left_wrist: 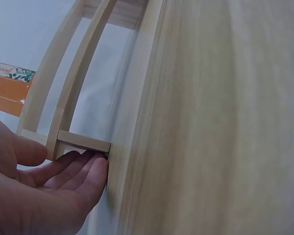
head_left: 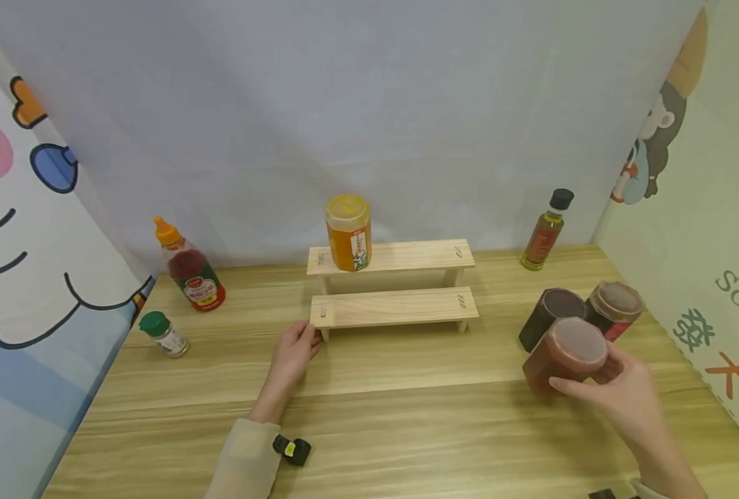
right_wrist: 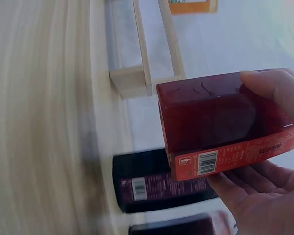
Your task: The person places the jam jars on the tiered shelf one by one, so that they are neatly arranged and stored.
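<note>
Back cloth (head_left: 369, 104): pale and plain, right across the back.
Table (head_left: 407, 436): light wood; I see long streaks running from side to side.
Side walls (head_left: 23, 222): big cartoon shapes on the left, a cartoon figure and painted letters on the right.
Wooden stand (head_left: 401, 308): two steps, in the middle, near the back.
Left hand (head_left: 292, 351): my view has this arm reaching forward in a cream sleeve (head_left: 242, 461); thumb and bent fingers pinch the left end of the low step, beside its leg.
Right hand (head_left: 628, 391): the arm comes in from the low right corner; thumb on one side, fingers on the other, it grips the red jar (head_left: 557, 367).
Red jar: tilted, up off the table, in front of the black jar (head_left: 545, 324) and the red-labelled dark jar (head_left: 615, 305).
Red sauce bottle (head_left: 195, 277): orange tip, left of the stand.
Amber jar (head_left: 349, 235): on the top step, toward its left end.
Oil bottle (head_left: 541, 239): black cap, back right.
Shaker (head_left: 166, 336): green cap, near the sauce bottle.
</note>
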### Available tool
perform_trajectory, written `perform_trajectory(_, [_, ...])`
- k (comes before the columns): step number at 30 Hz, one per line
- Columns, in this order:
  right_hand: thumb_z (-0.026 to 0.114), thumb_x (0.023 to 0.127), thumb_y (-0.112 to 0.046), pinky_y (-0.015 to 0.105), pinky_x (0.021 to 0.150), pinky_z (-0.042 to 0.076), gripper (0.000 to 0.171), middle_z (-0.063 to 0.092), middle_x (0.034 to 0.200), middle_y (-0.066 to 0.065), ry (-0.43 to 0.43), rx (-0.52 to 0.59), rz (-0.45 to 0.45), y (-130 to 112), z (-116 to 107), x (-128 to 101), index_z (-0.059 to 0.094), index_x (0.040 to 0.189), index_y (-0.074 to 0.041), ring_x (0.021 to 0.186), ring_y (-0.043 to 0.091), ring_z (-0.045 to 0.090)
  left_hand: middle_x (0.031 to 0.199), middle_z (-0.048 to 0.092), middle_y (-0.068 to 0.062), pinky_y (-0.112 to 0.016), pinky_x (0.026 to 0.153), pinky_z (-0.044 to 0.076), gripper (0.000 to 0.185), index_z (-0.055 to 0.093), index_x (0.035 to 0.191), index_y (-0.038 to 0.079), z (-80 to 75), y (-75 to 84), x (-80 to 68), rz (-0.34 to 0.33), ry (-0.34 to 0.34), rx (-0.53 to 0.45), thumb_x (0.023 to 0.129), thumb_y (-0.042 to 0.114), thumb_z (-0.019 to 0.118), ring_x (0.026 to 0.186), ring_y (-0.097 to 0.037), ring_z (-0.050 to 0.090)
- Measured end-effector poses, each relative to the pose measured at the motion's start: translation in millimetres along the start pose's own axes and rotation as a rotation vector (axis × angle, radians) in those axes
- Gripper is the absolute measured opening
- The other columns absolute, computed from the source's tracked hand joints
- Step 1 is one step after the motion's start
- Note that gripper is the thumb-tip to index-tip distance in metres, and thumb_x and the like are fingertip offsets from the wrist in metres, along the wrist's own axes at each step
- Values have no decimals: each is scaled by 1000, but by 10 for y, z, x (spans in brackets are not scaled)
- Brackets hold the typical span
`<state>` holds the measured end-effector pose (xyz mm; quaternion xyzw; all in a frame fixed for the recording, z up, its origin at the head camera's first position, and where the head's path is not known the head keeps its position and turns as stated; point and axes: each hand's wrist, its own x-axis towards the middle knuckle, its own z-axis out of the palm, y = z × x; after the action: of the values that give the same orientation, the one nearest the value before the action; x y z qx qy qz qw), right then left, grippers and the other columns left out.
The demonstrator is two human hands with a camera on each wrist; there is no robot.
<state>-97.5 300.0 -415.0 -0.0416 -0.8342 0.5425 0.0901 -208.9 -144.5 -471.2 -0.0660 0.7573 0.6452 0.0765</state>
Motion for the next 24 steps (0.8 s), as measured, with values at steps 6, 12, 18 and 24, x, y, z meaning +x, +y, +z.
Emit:
perform_trajectory(6, [82,70,-6,10,79,51,65,62,108,-17,-27,-25,-52,-127,132,67,52,129,-5,99,-6,59,135,46,-24,-39,102,44,43,41,135,-5,19,11,10,-3,-5,1,104,23,32,125,-34,47])
perform_trajectory(12, [81,72,-10,14,80,53,67,61,114,-11,-74,-17,-99,-215,265,230,50,131,-4,101,-3,60,136,46,-24,-39,103,44,43,40,136,-5,25,10,3,-6,-10,1,104,23,33,126,-34,46])
perform_trajectory(18, [84,69,-15,17,77,55,66,63,112,-6,-55,16,-99,-317,437,430,55,127,-8,99,0,62,136,45,-24,-39,103,44,44,39,137,-5,16,2,-6,-14,-9,0,104,23,32,126,-34,46])
perform_trajectory(24, [84,70,-17,16,80,54,65,63,114,-2,-63,21,-149,-469,560,648,56,128,-11,99,2,62,135,47,-24,-38,102,45,43,40,136,-5,9,-4,-4,-8,-5,7,104,23,33,125,-33,47])
